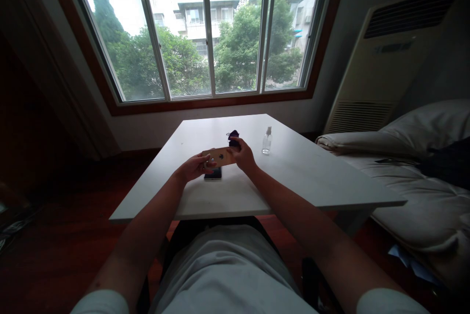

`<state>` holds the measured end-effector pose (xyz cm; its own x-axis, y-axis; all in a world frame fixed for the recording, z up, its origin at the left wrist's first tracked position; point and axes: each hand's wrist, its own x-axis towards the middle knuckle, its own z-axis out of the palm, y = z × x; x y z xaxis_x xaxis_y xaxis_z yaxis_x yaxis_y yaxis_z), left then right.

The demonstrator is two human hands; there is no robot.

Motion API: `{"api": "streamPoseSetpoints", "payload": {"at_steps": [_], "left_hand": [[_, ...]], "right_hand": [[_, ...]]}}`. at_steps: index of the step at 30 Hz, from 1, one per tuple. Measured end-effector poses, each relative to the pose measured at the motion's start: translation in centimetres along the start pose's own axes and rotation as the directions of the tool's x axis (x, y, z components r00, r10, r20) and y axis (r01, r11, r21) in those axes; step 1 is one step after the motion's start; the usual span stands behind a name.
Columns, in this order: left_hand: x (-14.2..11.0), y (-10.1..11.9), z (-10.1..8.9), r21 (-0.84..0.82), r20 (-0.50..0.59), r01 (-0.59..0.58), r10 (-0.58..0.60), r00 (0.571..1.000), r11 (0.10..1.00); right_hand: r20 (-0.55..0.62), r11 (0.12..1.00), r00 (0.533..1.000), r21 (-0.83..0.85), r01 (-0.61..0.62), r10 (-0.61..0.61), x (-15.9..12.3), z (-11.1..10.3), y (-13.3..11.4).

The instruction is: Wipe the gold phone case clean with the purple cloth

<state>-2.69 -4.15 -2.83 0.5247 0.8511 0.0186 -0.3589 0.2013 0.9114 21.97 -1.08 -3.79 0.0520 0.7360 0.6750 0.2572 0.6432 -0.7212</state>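
Observation:
My left hand (195, 165) and my right hand (243, 156) together hold a gold phone (219, 157) flat above the white table (293, 177), its back with a dark logo facing up. The left hand grips its left end, fingers curled around it. The right hand grips the right end and also pinches a small dark cloth (234, 139) against it. A second, dark phone (213, 174) lies on the table just below the gold one.
A small clear spray bottle (267, 140) stands on the table right of my hands. A bed with white bedding (411, 177) lies to the right, an air-conditioner unit (389, 59) behind it. A wide window (201, 35) fills the far wall.

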Motion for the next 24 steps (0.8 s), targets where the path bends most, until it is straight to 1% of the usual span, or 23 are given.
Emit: {"api": "streamPoseSetpoints", "payload": {"at_steps": [3, 6, 10, 14, 18, 24], "left_hand": [[0.0, 0.1, 0.0, 0.017, 0.006, 0.002, -0.003, 1.0, 1.0], [0.2, 0.2, 0.0, 0.016, -0.03, -0.003, 0.004, 1.0, 1.0], [0.8, -0.1, 0.1, 0.021, -0.129, -0.018, 0.02, 0.991, 1.0], [1.3, -0.6, 0.2, 0.057, -0.22, 0.03, -0.017, 0.975, 0.998], [1.5, -0.9, 0.3, 0.095, -0.239, 0.058, -0.034, 0.97, 0.994], [1.5, -1.2, 0.7, 0.152, -0.258, 0.099, -0.057, 0.964, 0.983]], "right_hand": [[-0.006, 1.0, 1.0, -0.011, -0.003, 0.003, 0.0, 0.0, -0.1], [-0.007, 1.0, 1.0, -0.009, -0.003, 0.003, 0.0, 0.0, -0.1], [-0.026, 1.0, 1.0, -0.019, -0.012, 0.012, 0.0, 0.0, -0.2], [-0.025, 0.999, 0.999, -0.02, -0.028, 0.027, 0.0, 0.1, -0.2], [-0.017, 0.999, 0.999, -0.013, -0.033, 0.032, 0.0, 0.2, -0.1], [-0.015, 1.0, 1.0, -0.022, 0.001, -0.001, -0.1, 0.3, -0.2]]}}
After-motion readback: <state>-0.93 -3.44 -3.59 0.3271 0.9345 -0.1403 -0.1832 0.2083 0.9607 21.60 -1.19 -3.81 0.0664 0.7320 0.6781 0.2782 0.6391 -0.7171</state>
